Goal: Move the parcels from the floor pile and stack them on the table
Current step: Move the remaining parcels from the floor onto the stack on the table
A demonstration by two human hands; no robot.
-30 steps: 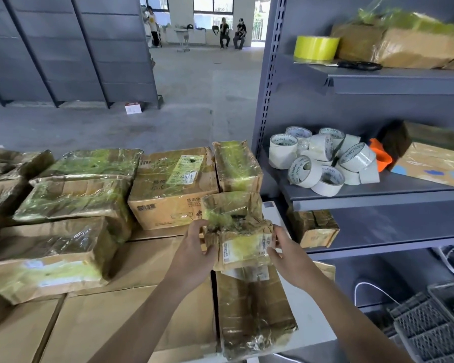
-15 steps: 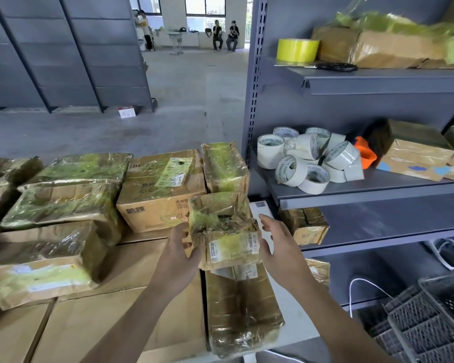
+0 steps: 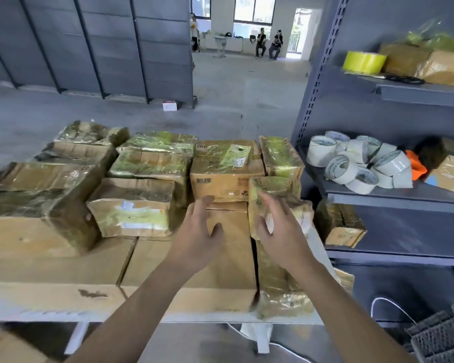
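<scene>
Parcels (image 3: 147,163) sit in rows on table (image 3: 50,316), taped up, some w/ labels. Small parcel (image 3: 303,217) sits atop long parcel (image 3: 281,284) at table's right edge, beside shelf (image 3: 391,192) w/ tape rolls (image 3: 351,163). Left grip (image 3: 197,231): fingers spread apart, holding nothing, over flat boxes (image 3: 89,263). Right grip (image 3: 278,231): also spread, in front of small parcel; contact unclear, pic blurred.

The parcels (image 3: 142,163) in front of me are brown cardboard under glossy, crinkled tape. The flat cartons (image 3: 63,268) beneath them are bare matt cardboard. The shelf (image 3: 393,199) looks like matt grey metal; its tape rolls (image 3: 351,166) are smooth and shiny.
</scene>
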